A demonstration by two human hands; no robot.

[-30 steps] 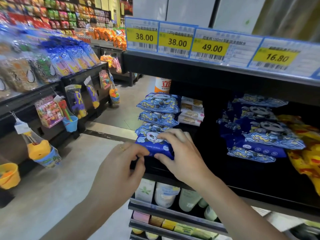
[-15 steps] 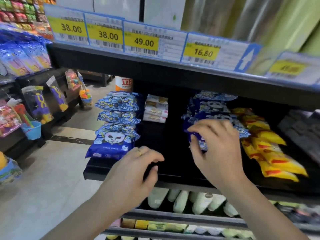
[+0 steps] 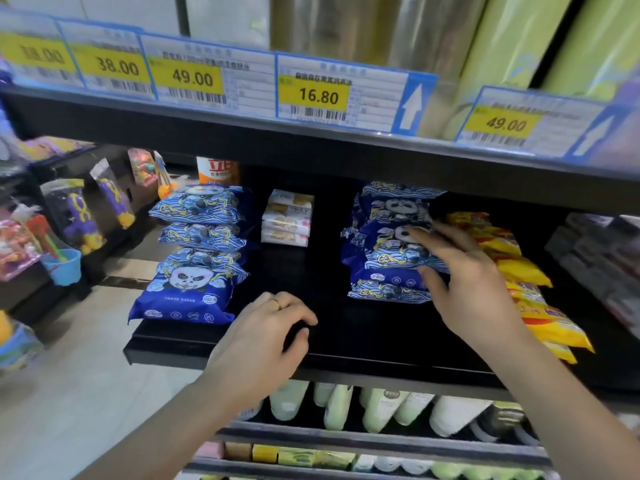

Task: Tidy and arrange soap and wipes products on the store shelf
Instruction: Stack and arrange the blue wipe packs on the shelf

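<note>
Blue film, glossy and slick, wraps the panda-print wipes packs (image 3: 391,244) stacked under the right hand (image 3: 474,285), and that is where I judge the main risk to be. The hand lies on the right flank of this stack, fingers spread over the upper packs and thumb hooked down against a lower one; whether it truly pinches a pack or only presses on it cannot be told, since motion blurs the fingers. The packs sit skewed, their edges out of line. A sideways push could shear the top packs off, away from the palm, onto the bare black shelf (image 3: 346,341) between the hands, or forward over its lip to the floor.

Just to the outer side of the right wrist lie the yellow packets (image 3: 526,271), touching or nearly touching the blue stack. A careless sweep of the forearm may drag them out of their row or tip the front ones off the edge.

The left hand (image 3: 263,344) hovers at the shelf front with loosely curled fingers, holding nothing. Beyond its knuckles stands the other wipes stack (image 3: 197,258), whose bottom pack juts over the shelf corner; a nudge there could topple it. The boxed soaps (image 3: 287,220) farther back, between the stacks, seem safe.
</note>
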